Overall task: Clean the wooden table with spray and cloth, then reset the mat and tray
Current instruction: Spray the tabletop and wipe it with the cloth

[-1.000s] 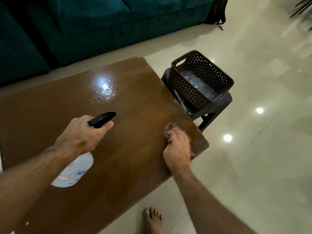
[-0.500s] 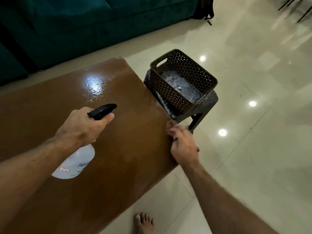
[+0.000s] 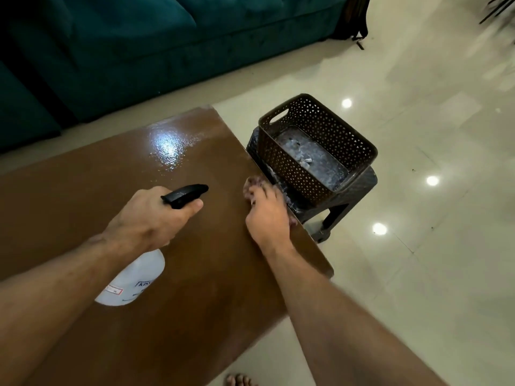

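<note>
The brown wooden table (image 3: 195,274) fills the lower left, with a wet glossy patch (image 3: 167,147) near its far edge. My left hand (image 3: 150,218) grips a white spray bottle (image 3: 133,280) by its black trigger head (image 3: 185,195), nozzle aimed toward the table's right side. My right hand (image 3: 267,215) presses a small pinkish cloth (image 3: 252,183) flat on the table at its right edge; the hand hides most of the cloth.
A dark perforated basket tray (image 3: 292,160) sits on a dark plastic stool (image 3: 334,207) just past the table's right edge. A teal sofa (image 3: 167,45) runs along the far side. Glossy tiled floor (image 3: 418,274) lies to the right. My bare toes (image 3: 241,380) show at the bottom.
My right hand has slid the cloth along the table's right edge, away from the near corner toward the stool. The left hand keeps its hold on the spray bottle.
</note>
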